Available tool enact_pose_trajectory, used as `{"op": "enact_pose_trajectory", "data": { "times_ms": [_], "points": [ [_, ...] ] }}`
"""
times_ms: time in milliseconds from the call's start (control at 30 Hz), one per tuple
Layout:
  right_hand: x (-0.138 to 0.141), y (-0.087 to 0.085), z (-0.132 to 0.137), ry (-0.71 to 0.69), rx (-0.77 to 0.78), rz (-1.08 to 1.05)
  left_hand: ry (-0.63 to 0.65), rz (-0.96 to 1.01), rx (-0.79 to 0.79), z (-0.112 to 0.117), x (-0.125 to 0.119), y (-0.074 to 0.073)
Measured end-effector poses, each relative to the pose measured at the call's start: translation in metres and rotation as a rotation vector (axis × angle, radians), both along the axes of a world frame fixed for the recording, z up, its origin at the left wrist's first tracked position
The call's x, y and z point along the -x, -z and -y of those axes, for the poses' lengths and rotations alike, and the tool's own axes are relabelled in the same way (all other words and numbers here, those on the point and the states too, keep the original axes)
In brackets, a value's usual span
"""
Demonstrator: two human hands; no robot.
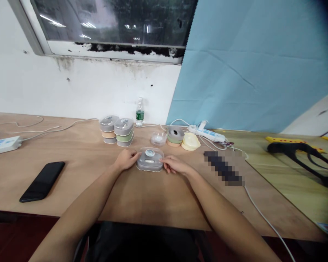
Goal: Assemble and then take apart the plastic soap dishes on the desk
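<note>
plastic box (149, 160) | axis crosswise (lid (150, 153) up) | left hand (126, 159), right hand (175, 164) touching

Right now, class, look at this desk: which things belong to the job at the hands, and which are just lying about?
Part of the job: left hand; right hand; clear-lidded grey case between them; stacked lidded cases.
Lying about: black smartphone; white power strip; water bottle.

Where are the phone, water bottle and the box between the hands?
Black smartphone (42, 182), head view, middle of screen.
Plastic water bottle (140, 115), head view, green label.
Grey lidded plastic box (149, 166), head view, front wall.
</note>
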State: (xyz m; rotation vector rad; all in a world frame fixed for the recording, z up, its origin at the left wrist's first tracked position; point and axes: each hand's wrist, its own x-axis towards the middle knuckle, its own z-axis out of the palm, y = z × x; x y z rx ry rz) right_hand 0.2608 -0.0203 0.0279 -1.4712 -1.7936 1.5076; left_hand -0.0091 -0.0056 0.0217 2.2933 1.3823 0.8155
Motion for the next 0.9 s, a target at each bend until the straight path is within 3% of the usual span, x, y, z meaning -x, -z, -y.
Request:
{"op": "enact_pose_trajectory", "data": {
  "times_ms": [200,567,733,900],
  "points": [
    [0.0,0.0001,-0.0008,0.035,-0.031,0.09,0.087,-0.018,0.042,0.0009,-0.0002,-0.0016],
    [-0.0033,-0.0006,0.001,-0.124,-0.041,0.129,0.118,0.0,0.099,-0.005,0.0035,0.0047],
    [-0.0028,0.0021,-0.0008,-0.106,-0.031,0.114,0.07,-0.04,0.094,-0.0059,0.0029,0.0052],
    [0.0,0.0012,-0.0021,0.026,-0.036,0.122,-0.085,0.06,0.063,-0.0055,0.0014,0.0057]
  ]
}}
